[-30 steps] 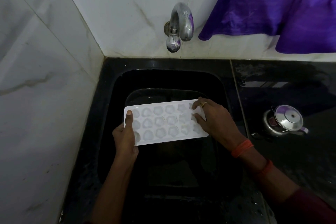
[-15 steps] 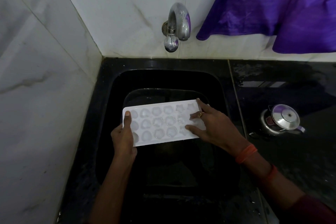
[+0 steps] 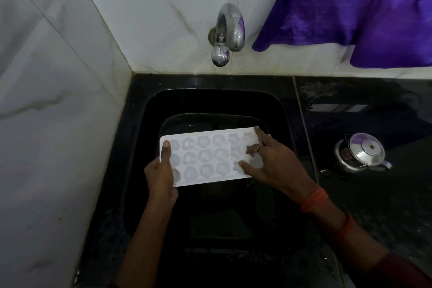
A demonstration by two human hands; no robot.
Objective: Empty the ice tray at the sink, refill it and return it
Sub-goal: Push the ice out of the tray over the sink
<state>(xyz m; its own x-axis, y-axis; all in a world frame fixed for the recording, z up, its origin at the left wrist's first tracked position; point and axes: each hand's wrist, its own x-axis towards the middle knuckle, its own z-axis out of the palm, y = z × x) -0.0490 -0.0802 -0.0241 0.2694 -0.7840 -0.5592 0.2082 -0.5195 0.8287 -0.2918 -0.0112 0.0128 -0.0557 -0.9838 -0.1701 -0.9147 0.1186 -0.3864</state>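
A white ice tray [image 3: 205, 156] with shaped cells of ice hangs level over the black sink [image 3: 145, 124]. My left hand [image 3: 161, 177] grips its left end, with the thumb lying on top along the edge. My right hand [image 3: 273, 163] rests on the tray's right end with its fingers spread over the last cells. The thumb and forefinger press on the tray top and a ringed finger bends down onto a cell. The steel tap [image 3: 228, 30] sticks out of the tiled wall above the sink, with no water running.
A small steel lidded pot [image 3: 362, 154] stands on the wet black counter [image 3: 374, 206] to the right of the sink. Purple cloth [image 3: 350, 7] hangs at the upper right. A marble wall [image 3: 46, 124] closes off the left side.
My right hand's fingers have shifted a little leftward across the tray's right cells. The left hand and the tray have hardly moved.
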